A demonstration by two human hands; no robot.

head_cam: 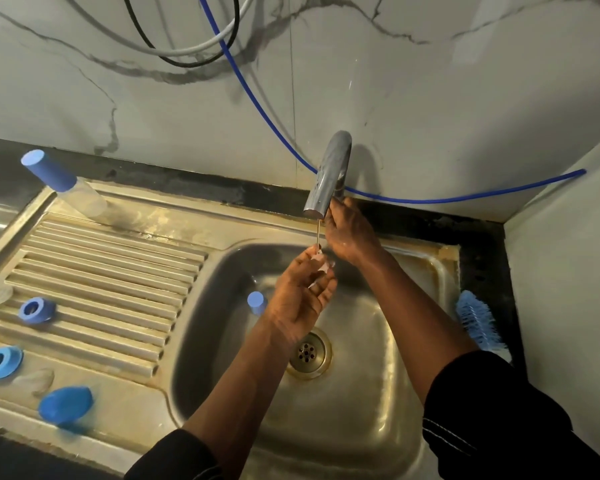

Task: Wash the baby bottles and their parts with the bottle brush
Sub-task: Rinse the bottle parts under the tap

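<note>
Clear bottle part (pixel 321 265) pinched in fingers (pixel 327 289) of left hand (pixel 300 304) under tap (pixel 328 174); right hand (pixel 349 237) raised to tap, grip unclear.

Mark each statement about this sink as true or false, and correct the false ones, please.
1. A thin water stream runs from the tap onto the clear part held in the left hand. True.
2. The right hand holds the bottle brush. False: the brush lies on the sink's right rim, and the right hand is at the tap.
3. Two blue screw rings lie on the drainboard. True.
4. Nothing is inside the basin. False: a blue cap shows there, beside the left hand.
</note>
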